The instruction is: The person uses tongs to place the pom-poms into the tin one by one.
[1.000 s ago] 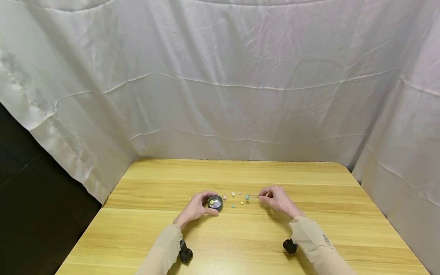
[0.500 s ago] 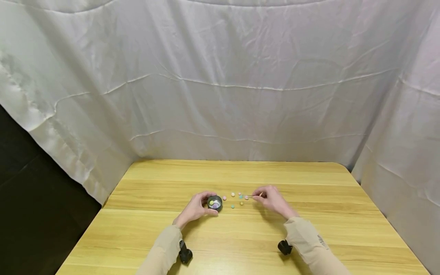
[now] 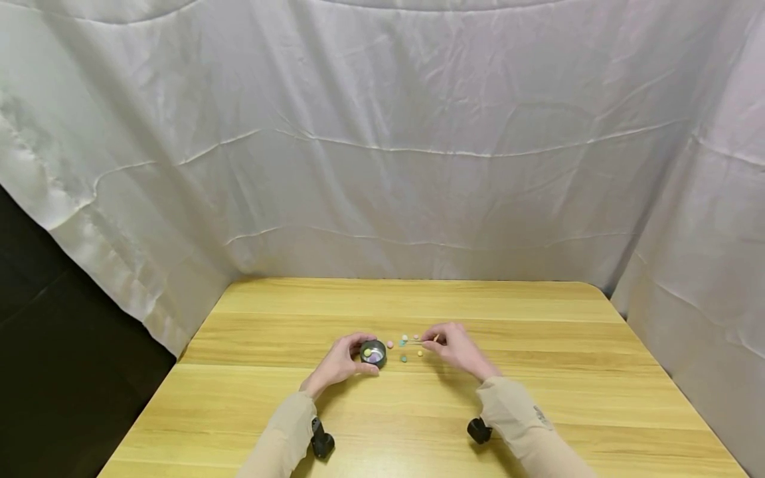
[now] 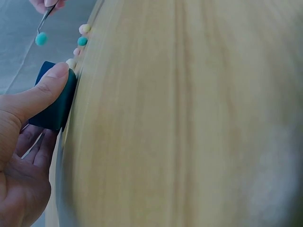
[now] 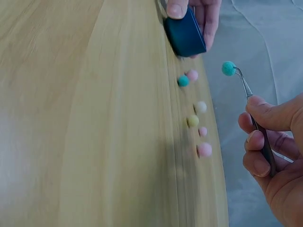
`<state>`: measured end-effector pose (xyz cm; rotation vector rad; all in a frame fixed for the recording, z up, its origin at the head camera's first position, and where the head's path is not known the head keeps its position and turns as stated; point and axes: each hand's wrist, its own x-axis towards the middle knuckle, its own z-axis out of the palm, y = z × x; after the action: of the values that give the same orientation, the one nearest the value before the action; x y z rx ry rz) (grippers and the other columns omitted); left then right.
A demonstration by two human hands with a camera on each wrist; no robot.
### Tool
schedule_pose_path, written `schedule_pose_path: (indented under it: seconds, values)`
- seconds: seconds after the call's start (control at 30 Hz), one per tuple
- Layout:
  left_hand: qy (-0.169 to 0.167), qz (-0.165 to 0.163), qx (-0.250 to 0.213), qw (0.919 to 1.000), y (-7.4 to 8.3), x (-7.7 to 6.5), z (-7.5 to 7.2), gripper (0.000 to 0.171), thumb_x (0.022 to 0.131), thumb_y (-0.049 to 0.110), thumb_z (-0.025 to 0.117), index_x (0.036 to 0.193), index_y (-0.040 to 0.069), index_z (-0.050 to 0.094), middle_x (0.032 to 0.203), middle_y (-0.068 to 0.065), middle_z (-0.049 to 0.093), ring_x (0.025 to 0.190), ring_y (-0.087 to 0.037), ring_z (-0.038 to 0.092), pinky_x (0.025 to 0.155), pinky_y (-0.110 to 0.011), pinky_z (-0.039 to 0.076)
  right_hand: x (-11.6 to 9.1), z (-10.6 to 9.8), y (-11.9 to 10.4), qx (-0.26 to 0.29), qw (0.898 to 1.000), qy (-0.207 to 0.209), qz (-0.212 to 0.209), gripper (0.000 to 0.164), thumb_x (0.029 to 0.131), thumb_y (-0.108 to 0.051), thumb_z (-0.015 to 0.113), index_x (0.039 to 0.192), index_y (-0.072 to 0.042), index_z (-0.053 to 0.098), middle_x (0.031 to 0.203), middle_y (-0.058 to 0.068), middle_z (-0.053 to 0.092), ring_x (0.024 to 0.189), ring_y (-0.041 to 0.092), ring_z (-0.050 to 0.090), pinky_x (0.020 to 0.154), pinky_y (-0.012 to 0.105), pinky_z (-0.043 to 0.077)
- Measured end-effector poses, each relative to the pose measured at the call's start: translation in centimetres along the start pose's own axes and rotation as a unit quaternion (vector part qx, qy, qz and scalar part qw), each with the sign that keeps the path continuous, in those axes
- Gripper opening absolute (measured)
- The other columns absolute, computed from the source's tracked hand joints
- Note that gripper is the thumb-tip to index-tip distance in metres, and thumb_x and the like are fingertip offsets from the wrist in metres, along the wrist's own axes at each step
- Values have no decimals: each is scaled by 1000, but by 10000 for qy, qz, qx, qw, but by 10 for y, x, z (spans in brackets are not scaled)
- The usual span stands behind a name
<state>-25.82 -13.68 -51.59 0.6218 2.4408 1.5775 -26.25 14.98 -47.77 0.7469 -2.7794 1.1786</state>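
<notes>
In the head view my left hand (image 3: 339, 364) grips a small dark round bowl (image 3: 383, 363) on the table, thumb on the near side and fingers round the far side. A yellow ball (image 3: 367, 352) and a purple one show inside it. My right hand (image 3: 459, 348) holds bent-tip tweezers (image 5: 261, 136) between thumb and fingers. Pinched in their tips is a turquoise fuzzy ball (image 5: 228, 68), raised above the table in the right wrist view and just right of the bowl. From the left wrist the dark bowl wall (image 4: 56, 106) lies under my thumb.
Several loose balls lie on the wooden table (image 3: 418, 411) between the hands: a teal one (image 5: 183, 81), a white one (image 5: 200, 107), a yellow one (image 5: 193, 121) and some pink ones, among them a larger pink ball (image 5: 205, 150). A pale curtain (image 3: 382, 199) hangs behind.
My right hand has moved left with the tweezers, carrying the turquoise ball from the right end of the loose balls toward the bowl. The left hand and bowl stay in place.
</notes>
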Motion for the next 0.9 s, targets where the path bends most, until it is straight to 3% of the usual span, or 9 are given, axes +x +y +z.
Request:
schedule_pose_path:
  seconds: [0.13, 0.37, 0.67, 0.9]
  values:
    - [23, -6, -5, 10000, 0, 0, 0, 64, 78, 6, 86, 135, -1, 58, 131, -22, 64, 119, -38, 63, 103, -51, 52, 3, 5, -5, 109, 9999, -61, -5, 9, 92, -7, 70, 97, -5, 78, 86, 7, 75, 65, 6, 57, 54, 18, 47]
    - [49, 29, -20, 10000, 1, -1, 1, 63, 78, 6, 86, 134, -1, 58, 130, -23, 64, 118, -38, 64, 102, -52, 52, 9, 14, -10, 152, 9998, -93, -60, 9, 93, -7, 70, 96, -6, 78, 84, 6, 74, 63, 18, 63, 51, 18, 46]
    - [57, -4, -6, 10000, 0, 1, 1, 63, 78, 5, 85, 135, -2, 58, 131, -22, 64, 120, -38, 63, 104, -52, 52, 14, 22, -18, 43, 9998, -99, -141, 8, 93, -8, 71, 96, -5, 78, 88, 6, 75, 64, 2, 54, 55, 16, 47]
    - [86, -22, 25, 10000, -2, 2, 2, 61, 77, 5, 86, 133, 0, 60, 131, -22, 65, 120, -37, 64, 104, -51, 51, 17, 27, -20, 17, 9998, -65, -178, 9, 93, -8, 70, 94, -4, 78, 88, 5, 75, 65, 4, 53, 56, 16, 44]
